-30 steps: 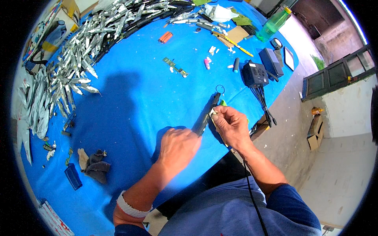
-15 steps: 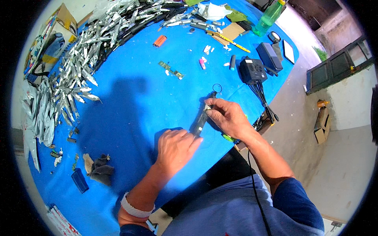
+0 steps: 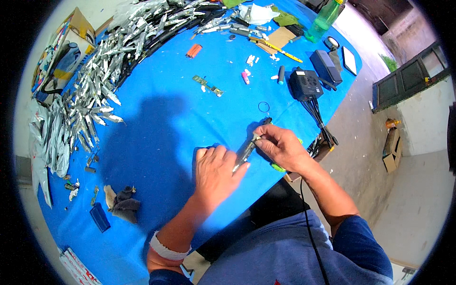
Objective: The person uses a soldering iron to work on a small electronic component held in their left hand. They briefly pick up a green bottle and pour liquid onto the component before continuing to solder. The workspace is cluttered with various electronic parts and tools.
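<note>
My left hand rests on the blue cloth with its fingers spread, its thumb against the lower end of a long, slim dark piece. My right hand pinches a small pale bit on that piece, about midway along it. A thin dark ring lies just beyond the piece's far end. Partly hidden under the right hand and wrist is a bright green item; a thin black cable runs down from there past my body.
A silver-and-black heap of slim pieces lines the back and left. At right are a black box with cables, a blue-black case and a green bottle. A grey cloth and blue plastic piece lie left, a circuit board centre.
My left hand's fingers have stretched out further and shifted up the cloth. My right fingertips moved up along the dark piece, then back down. The view has shifted slightly.
</note>
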`<action>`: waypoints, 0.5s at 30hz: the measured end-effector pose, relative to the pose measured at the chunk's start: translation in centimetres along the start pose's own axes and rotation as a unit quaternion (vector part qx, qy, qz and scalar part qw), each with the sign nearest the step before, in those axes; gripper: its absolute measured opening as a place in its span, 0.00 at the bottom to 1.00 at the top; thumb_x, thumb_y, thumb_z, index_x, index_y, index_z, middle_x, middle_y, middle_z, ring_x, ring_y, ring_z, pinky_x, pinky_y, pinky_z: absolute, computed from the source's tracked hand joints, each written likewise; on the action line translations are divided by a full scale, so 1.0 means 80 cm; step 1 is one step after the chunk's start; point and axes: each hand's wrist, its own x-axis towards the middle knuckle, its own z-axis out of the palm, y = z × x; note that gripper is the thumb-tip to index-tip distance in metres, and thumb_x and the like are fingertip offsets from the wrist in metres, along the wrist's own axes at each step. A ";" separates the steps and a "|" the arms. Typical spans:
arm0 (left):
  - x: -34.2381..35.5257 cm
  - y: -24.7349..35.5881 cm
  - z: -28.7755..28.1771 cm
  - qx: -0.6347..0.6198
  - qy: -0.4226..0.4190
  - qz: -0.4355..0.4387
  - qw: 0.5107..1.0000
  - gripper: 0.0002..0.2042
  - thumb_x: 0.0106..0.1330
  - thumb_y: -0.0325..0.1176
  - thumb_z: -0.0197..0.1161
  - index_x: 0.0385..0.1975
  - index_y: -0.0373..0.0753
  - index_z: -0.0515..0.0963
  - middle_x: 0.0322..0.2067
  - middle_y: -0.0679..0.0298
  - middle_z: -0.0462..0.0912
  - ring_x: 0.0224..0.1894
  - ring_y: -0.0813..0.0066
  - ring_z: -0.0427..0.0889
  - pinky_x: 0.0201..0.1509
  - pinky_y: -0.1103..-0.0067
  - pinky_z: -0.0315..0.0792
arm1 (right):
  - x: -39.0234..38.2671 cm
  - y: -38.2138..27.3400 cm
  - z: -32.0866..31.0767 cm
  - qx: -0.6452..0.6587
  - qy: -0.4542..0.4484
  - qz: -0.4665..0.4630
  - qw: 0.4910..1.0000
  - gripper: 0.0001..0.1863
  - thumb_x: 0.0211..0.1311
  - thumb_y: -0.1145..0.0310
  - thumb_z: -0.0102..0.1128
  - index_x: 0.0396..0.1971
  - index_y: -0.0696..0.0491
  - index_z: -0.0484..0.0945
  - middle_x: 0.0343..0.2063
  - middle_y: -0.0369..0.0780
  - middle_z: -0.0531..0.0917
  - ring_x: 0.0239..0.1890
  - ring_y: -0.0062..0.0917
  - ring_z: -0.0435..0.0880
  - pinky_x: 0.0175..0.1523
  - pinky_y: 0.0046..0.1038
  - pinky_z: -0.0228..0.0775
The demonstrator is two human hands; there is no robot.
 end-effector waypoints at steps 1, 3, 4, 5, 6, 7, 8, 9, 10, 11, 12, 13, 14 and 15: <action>0.000 0.001 0.000 0.003 0.002 -0.001 1.000 0.17 0.56 0.44 0.74 0.22 0.43 0.73 0.27 0.62 0.73 0.34 0.58 0.75 0.44 0.63 0.64 | 0.000 0.001 -0.004 0.021 -0.016 0.009 1.000 0.10 0.68 0.71 0.65 0.46 0.57 0.80 0.26 0.34 0.78 0.29 0.16 0.74 0.34 0.24 0.68; -0.001 0.001 0.000 -0.002 0.002 -0.004 1.000 0.17 0.57 0.44 0.74 0.22 0.43 0.73 0.27 0.62 0.73 0.33 0.58 0.75 0.44 0.63 0.64 | 0.002 0.000 -0.011 0.061 -0.049 0.028 0.997 0.09 0.69 0.73 0.64 0.46 0.57 0.80 0.26 0.29 0.75 0.30 0.12 0.70 0.33 0.20 0.65; -0.001 0.002 0.000 -0.004 0.001 -0.005 1.000 0.17 0.57 0.44 0.74 0.22 0.43 0.73 0.27 0.62 0.73 0.33 0.58 0.75 0.44 0.63 0.64 | 0.000 -0.004 -0.014 0.062 -0.059 0.034 0.996 0.08 0.70 0.74 0.63 0.46 0.57 0.80 0.27 0.27 0.74 0.30 0.11 0.69 0.33 0.19 0.64; -0.001 0.001 0.001 -0.007 0.003 -0.005 1.000 0.17 0.57 0.44 0.74 0.22 0.43 0.73 0.27 0.61 0.73 0.33 0.58 0.75 0.44 0.63 0.64 | 0.000 -0.005 -0.015 0.058 -0.062 0.030 0.996 0.08 0.70 0.74 0.63 0.46 0.58 0.80 0.27 0.27 0.74 0.30 0.11 0.69 0.33 0.19 0.64; -0.002 0.001 0.001 -0.010 0.005 -0.004 1.000 0.17 0.57 0.44 0.74 0.22 0.43 0.73 0.27 0.61 0.73 0.33 0.58 0.75 0.44 0.63 0.64 | -0.001 -0.006 -0.015 0.054 -0.065 0.025 0.996 0.08 0.70 0.74 0.63 0.46 0.58 0.80 0.27 0.27 0.74 0.30 0.11 0.70 0.33 0.20 0.64; -0.002 0.001 0.002 -0.014 0.006 -0.003 1.000 0.17 0.57 0.44 0.74 0.21 0.43 0.72 0.27 0.61 0.73 0.33 0.58 0.75 0.44 0.63 0.63 | -0.002 -0.006 -0.015 0.050 -0.068 0.021 0.996 0.08 0.70 0.74 0.63 0.46 0.58 0.80 0.27 0.28 0.74 0.30 0.11 0.70 0.33 0.20 0.64; -0.001 0.001 0.001 -0.013 0.008 -0.001 1.000 0.17 0.57 0.44 0.74 0.21 0.43 0.72 0.27 0.61 0.72 0.33 0.58 0.75 0.44 0.63 0.63 | -0.003 -0.006 -0.015 0.053 -0.070 0.025 0.996 0.08 0.70 0.74 0.63 0.46 0.58 0.81 0.27 0.28 0.74 0.30 0.11 0.70 0.33 0.20 0.64; -0.001 0.001 0.000 -0.012 0.009 0.001 1.000 0.17 0.57 0.44 0.74 0.21 0.43 0.72 0.26 0.61 0.72 0.33 0.58 0.75 0.44 0.63 0.63 | -0.004 -0.004 -0.015 0.055 -0.071 0.029 0.996 0.09 0.70 0.74 0.63 0.47 0.58 0.81 0.27 0.28 0.75 0.30 0.11 0.70 0.33 0.20 0.64; 0.000 0.002 0.000 -0.012 0.010 0.003 1.000 0.17 0.57 0.44 0.74 0.21 0.43 0.72 0.26 0.61 0.72 0.33 0.58 0.75 0.44 0.62 0.63 | -0.005 -0.003 -0.015 0.058 -0.072 0.033 0.995 0.09 0.70 0.74 0.63 0.47 0.58 0.81 0.27 0.28 0.75 0.30 0.11 0.70 0.33 0.20 0.65; 0.001 0.003 0.001 -0.009 0.012 0.003 1.000 0.17 0.57 0.44 0.74 0.21 0.43 0.72 0.27 0.61 0.72 0.33 0.58 0.75 0.44 0.62 0.63 | -0.006 -0.002 -0.016 0.057 -0.074 0.041 0.995 0.10 0.70 0.73 0.63 0.48 0.58 0.81 0.27 0.29 0.76 0.30 0.12 0.71 0.33 0.20 0.66; 0.002 0.004 0.002 -0.006 0.014 0.004 1.000 0.17 0.57 0.45 0.74 0.21 0.42 0.73 0.27 0.61 0.73 0.33 0.58 0.75 0.44 0.62 0.63 | -0.007 -0.002 -0.017 0.056 -0.075 0.050 0.994 0.10 0.70 0.73 0.64 0.48 0.58 0.81 0.28 0.30 0.77 0.30 0.12 0.72 0.34 0.21 0.67; 0.003 0.005 0.003 -0.003 0.016 0.004 1.000 0.17 0.57 0.45 0.74 0.22 0.42 0.74 0.27 0.60 0.73 0.33 0.58 0.75 0.44 0.62 0.63 | -0.009 -0.002 -0.018 0.055 -0.077 0.058 0.994 0.11 0.70 0.73 0.64 0.49 0.58 0.81 0.28 0.31 0.78 0.30 0.13 0.73 0.34 0.21 0.68; 0.005 0.007 0.005 -0.002 0.010 0.006 1.000 0.17 0.57 0.45 0.74 0.22 0.42 0.74 0.27 0.60 0.73 0.33 0.58 0.75 0.44 0.63 0.63 | -0.010 -0.001 -0.019 0.022 -0.055 0.020 0.998 0.12 0.70 0.72 0.64 0.50 0.58 0.80 0.28 0.32 0.78 0.30 0.14 0.74 0.35 0.22 0.69; 0.009 0.009 0.007 -0.001 0.005 0.009 1.000 0.17 0.57 0.45 0.74 0.22 0.41 0.75 0.27 0.60 0.74 0.33 0.58 0.75 0.44 0.63 0.63 | -0.013 -0.001 -0.019 -0.012 -0.033 -0.017 0.999 0.13 0.70 0.72 0.64 0.52 0.58 0.80 0.28 0.33 0.79 0.31 0.15 0.75 0.35 0.23 0.70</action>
